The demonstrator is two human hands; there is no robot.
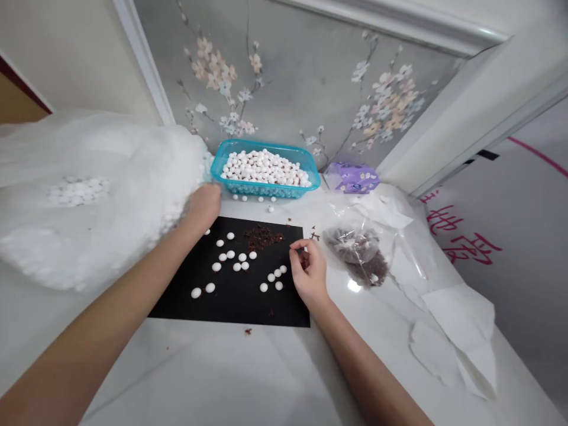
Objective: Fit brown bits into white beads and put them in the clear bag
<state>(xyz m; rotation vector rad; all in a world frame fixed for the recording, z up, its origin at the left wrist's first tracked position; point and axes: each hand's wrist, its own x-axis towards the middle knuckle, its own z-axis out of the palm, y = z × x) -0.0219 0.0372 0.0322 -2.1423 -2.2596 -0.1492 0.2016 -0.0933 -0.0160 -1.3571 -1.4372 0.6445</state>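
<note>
Right hand (312,273) curls loosely around brown bits (305,259), just right of the white balls (277,273); left hand (206,205) curls, grip unclear.

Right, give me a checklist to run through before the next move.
1. Black sheet flat on the table: ok.
2. Blue basket upright: ok.
3. White balls all in the basket or on the sheet: not ok, several lie loose in front of the basket.
4. Brown bits all on the sheet: not ok, some lie on the table.
5. Left hand empty: cannot tell, fingers hidden.
</note>
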